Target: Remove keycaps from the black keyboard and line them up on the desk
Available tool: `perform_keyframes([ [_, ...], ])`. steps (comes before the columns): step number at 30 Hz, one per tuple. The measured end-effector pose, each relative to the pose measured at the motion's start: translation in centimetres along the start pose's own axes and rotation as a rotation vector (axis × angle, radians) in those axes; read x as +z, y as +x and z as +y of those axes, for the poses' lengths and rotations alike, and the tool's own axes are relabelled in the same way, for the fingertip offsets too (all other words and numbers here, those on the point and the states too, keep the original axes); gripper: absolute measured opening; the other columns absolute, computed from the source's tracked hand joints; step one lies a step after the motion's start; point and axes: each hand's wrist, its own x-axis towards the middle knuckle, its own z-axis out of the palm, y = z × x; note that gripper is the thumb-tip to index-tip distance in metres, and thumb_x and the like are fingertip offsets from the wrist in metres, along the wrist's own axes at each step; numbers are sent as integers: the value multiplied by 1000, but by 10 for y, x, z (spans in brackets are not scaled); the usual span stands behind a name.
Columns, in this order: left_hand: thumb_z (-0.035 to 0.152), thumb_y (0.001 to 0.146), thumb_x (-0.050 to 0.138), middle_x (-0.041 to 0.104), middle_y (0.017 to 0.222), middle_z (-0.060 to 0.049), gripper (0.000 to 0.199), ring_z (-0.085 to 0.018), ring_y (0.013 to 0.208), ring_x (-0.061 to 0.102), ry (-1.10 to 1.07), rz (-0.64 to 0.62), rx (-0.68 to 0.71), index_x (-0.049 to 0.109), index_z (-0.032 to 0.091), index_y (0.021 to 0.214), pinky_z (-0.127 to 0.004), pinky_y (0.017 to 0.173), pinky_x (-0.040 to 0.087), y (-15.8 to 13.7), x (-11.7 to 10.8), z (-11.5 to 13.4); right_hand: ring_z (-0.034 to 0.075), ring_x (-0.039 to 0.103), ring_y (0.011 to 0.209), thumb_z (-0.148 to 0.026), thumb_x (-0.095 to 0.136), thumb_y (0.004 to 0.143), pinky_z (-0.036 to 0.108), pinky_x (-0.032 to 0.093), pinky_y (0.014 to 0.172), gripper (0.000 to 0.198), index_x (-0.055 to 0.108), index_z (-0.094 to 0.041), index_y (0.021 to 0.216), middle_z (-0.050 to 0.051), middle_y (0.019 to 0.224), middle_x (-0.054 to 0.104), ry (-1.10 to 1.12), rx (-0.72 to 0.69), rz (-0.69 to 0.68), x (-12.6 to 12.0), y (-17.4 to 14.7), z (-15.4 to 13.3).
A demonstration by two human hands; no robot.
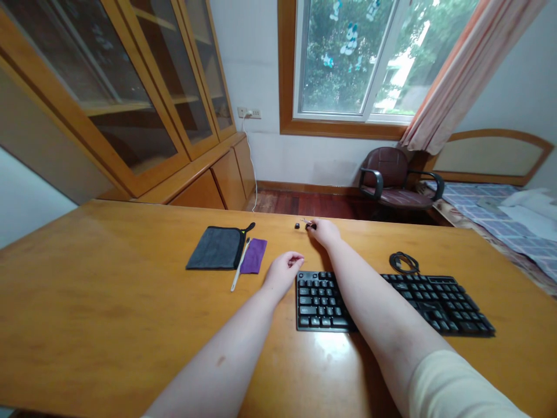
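Note:
My right hand (325, 232) reaches to the far edge of the desk, its fingers closed on a small tool with thin metal wire ends (306, 221). Something small and dark is at those fingertips, too small to name for sure. Just left of them lies a small black piece like a keycap (297, 226). My left hand (282, 270) hovers by the upper left corner of a black keyboard (319, 302). Its fingers are curled with thumb and fingertips together; whether anything is between them is hidden. My right forearm crosses over the keyboard and covers part of its keys.
Left of my hands lie a dark grey cloth (215, 248) with black edging, a white toothbrush (239, 268) and a purple cloth (254, 256). A coiled black cable (404, 263) sits behind the keyboard. Beyond the wooden desk (108, 313) stand a cabinet (174, 116) and an office chair (387, 174).

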Motion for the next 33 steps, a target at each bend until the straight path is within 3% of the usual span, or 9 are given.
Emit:
perform_keyframes([
  [19,27,77,57,68,81,-4,17,-16,74,63,8,-10,-17,65,16,86,-28,72,50,0,0,2,22,61,92,-40,48,84,29,44,74,28,65,-27,103,7,101,68,-60,-5,20,1,-1,-7],
  [26,27,77,55,68,81,-4,17,-15,73,62,32,-23,-32,64,16,86,-27,70,49,1,1,1,23,62,92,-46,41,87,31,45,77,38,57,-30,118,7,103,68,-154,-128,-4,0,-10,-20],
  [33,28,77,55,68,81,-4,18,-15,72,61,37,-29,-23,64,16,87,-27,70,49,1,1,0,23,62,96,-42,42,88,32,45,81,40,52,-34,125,6,109,66,-234,-230,-80,1,-12,-26],
])
